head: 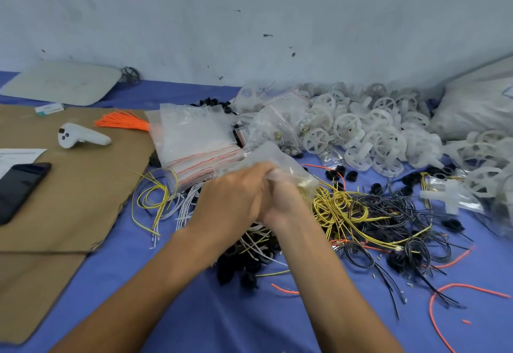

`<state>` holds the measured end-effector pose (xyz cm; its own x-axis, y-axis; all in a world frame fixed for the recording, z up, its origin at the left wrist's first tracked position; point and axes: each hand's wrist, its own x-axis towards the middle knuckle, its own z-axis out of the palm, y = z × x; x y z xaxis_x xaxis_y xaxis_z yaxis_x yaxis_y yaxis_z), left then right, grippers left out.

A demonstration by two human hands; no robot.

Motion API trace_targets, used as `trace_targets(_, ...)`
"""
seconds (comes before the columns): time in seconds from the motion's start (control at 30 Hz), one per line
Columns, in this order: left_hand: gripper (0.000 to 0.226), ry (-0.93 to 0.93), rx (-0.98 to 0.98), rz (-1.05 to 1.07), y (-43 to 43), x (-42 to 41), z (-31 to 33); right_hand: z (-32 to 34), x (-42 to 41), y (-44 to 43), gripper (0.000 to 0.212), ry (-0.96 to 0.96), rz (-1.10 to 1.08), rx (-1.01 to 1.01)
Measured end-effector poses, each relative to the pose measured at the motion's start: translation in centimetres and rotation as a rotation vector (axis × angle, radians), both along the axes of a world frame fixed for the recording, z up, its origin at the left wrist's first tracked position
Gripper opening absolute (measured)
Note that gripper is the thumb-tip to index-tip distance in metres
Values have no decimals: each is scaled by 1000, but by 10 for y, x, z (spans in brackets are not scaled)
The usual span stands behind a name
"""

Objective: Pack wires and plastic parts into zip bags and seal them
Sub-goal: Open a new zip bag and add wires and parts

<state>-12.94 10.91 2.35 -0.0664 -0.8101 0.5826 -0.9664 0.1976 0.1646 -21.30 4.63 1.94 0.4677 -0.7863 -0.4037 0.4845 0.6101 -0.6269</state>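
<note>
My left hand [233, 197] and my right hand [283, 200] are pressed together at the middle of the table, both gripping a clear zip bag [277, 158] with small brass-coloured bits inside. The bag rises above my fingers and is blurred. Beneath and to the right lies a tangle of yellow and black wires [369, 216]. White wires [186, 205] lie left of my hands. A stack of empty zip bags [194, 141] with red seal lines sits just behind. White plastic wheel parts [374, 133] are heaped at the back right.
Brown cardboard [69, 194] covers the left of the blue table, carrying a phone [19, 189], a white controller [80, 136] and an orange wire bundle [122, 122]. A white board [61, 83] lies far left. Filled bags [277, 119], a large sack [480, 102], loose orange wires [444, 297].
</note>
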Motion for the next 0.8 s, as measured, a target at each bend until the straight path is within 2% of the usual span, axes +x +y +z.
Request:
trace_targets(0.03,30,25,-3,-3,-4,1,4,1,-1,5,13,-19,-10,-23)
trace_targets(0.13,24,177,62,-9,-20,8,19,9,-21,31,40,61,-105,-236)
trace_targets(0.27,25,245,64,10,-54,28,48,26,-55,63,31,247,-90,-711)
trace_targets(0.37,22,278,87,28,-77,43,65,14,-65,60,25,521,-101,-856)
trace_targets(0.57,22,239,140,46,-104,60,88,-33,-49,27,17,1305,255,-1287)
trace_targets(0.63,22,233,142,48,-105,63,90,-43,-41,19,18,1353,380,-1368)
trace_targets(0.73,22,234,136,47,-104,65,87,-56,-24,22,24,1236,459,-1491)
trace_targets(0.8,22,231,129,39,-103,65,84,-64,-13,26,25,1303,494,-1610)
